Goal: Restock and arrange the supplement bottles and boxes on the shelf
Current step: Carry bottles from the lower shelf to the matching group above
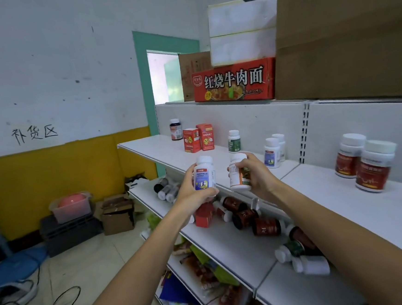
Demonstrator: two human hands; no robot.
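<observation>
The fingers (208,193) of your left hand (189,189) curl round a blue-label bottle (204,176), held upright. The fingers (244,164) of your right hand (258,175) curl round a green-label bottle (239,175), just right of the first. Both bottles are held at the near edge of the upper shelf (164,151). Two red boxes (197,139) stand farther back. Dark bottles (246,217) lie on the lower shelf (229,246).

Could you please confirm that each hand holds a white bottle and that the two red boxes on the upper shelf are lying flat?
Not quite: the two red boxes stand upright on the upper shelf, as the head view shows. The left hand holds a blue-labelled bottle, the right hand an orange-labelled bottle.
</observation>
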